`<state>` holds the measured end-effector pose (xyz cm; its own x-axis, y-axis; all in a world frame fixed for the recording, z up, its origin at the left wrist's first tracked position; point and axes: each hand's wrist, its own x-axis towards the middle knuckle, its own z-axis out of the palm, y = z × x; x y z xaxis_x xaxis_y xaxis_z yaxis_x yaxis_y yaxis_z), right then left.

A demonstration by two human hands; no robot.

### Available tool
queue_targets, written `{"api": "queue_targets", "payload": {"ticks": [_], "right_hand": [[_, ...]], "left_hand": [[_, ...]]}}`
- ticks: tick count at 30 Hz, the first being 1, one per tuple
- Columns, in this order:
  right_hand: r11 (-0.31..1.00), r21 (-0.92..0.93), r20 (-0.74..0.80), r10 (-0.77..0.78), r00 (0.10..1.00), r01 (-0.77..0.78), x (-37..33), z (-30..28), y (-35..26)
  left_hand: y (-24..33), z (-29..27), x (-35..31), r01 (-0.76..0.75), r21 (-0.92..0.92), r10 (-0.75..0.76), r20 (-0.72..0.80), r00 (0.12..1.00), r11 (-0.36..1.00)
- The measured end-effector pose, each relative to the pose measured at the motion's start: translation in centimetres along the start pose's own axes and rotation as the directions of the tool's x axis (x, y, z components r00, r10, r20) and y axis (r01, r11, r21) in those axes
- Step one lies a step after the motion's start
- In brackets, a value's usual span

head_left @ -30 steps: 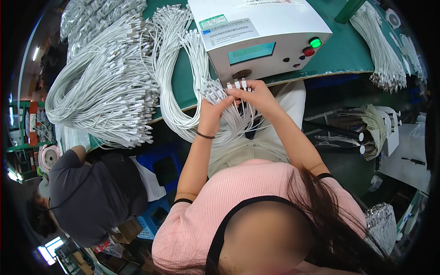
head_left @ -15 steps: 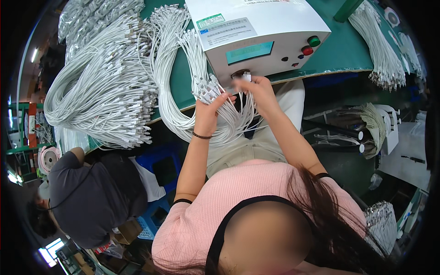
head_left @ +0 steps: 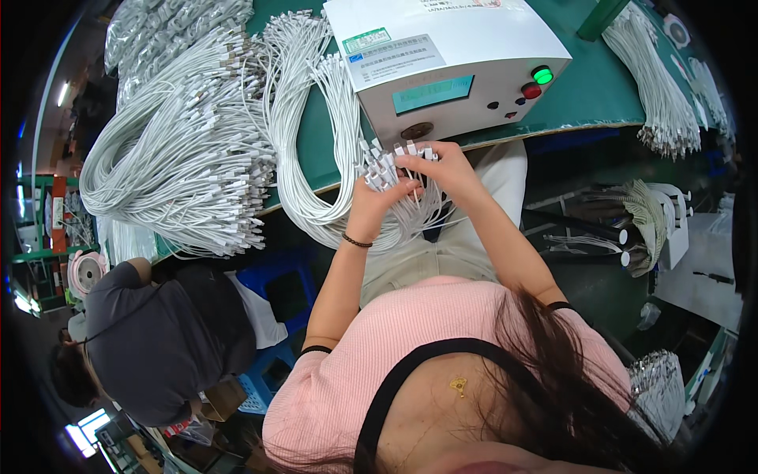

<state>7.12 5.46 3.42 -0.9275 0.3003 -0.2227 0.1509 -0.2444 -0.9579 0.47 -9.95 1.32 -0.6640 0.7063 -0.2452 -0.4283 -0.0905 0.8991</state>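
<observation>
Left hand (head_left: pixel 374 204) is grasping cables (head_left: pixel 410 216) | right hand (head_left: pixel 448 169) is pinching connectors (head_left: pixel 410 148) | step: apparently sorting | next: likely requiring single-connector pinch

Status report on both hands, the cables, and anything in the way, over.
Left hand gripping bundled white cables. Right hand pinching several white connectors. Round port on white machine ahead, nothing visibly blocking it.
</observation>
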Motion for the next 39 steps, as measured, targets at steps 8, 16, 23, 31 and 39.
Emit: {"api": "queue_targets", "payload": {"ticks": [8, 16, 23, 31, 39], "right_hand": [[0.992, 0.106, -0.175, -0.053, 0.983, 0.072, 0.5, -0.1, 1.4], [0.97, 0.239, -0.149, 0.069, 0.986, -0.031, 1.5, 0.0, 0.1], [0.997, 0.061, -0.025, 0.037, 0.999, -0.035, 1.1, -0.6, -0.3], [0.999, 0.032, -0.08, -0.04, 0.996, 0.043, 0.5, -0.4, 0.8], [0.982, 0.189, -0.151, 0.005, 0.989, 0.024, 1.3, -0.3, 1.3]], "left_hand": [[0.6, 0.0, 0.3, -0.053, -0.093, 0.042, -0.121, 0.992, 0.994], [1.2, 0.0, 0.4, -0.07, -0.149, 0.047, -0.149, 0.988, 0.986], [0.6, -0.4, 0.5, -0.041, -0.092, 0.035, -0.069, 0.997, 0.995], [0.0, -0.3, 0.4, -0.043, -0.148, 0.033, -0.073, 0.997, 0.988], [1.1, -0.6, 0.7, -0.008, -0.196, -0.008, -0.078, 0.997, 0.981]]}}
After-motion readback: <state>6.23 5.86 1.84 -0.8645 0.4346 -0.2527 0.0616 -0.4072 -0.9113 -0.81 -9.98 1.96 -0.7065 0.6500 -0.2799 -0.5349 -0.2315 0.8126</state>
